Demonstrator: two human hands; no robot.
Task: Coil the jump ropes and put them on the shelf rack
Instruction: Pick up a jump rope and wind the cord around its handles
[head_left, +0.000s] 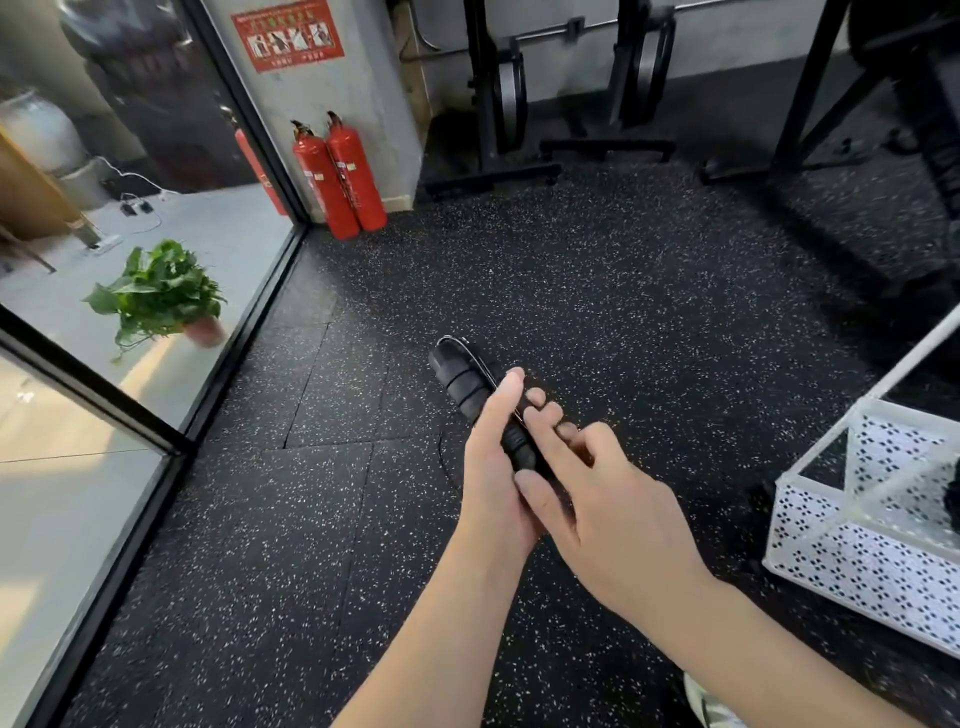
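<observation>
Here we are holding the black jump rope handles (467, 384) over the floor, left hand (493, 467) curled around them, right hand (613, 514) pinching the thin cord. Probably we should be keeping wraps snug before reaching for the white rack (810, 525).

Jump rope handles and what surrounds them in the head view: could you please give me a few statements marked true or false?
1. The left hand grips the black jump rope handles. True.
2. The right hand hangs idle, away from the handles. False: its fingers rest on the handles beside the left hand.
3. Two red fire extinguishers stand against the wall. True.
4. The white perforated shelf rack is at the person's left. False: it stands at the right.
5. A potted plant sits behind the glass partition at the left. True.
6. The floor is bare wood. False: it is speckled black rubber flooring.
</observation>
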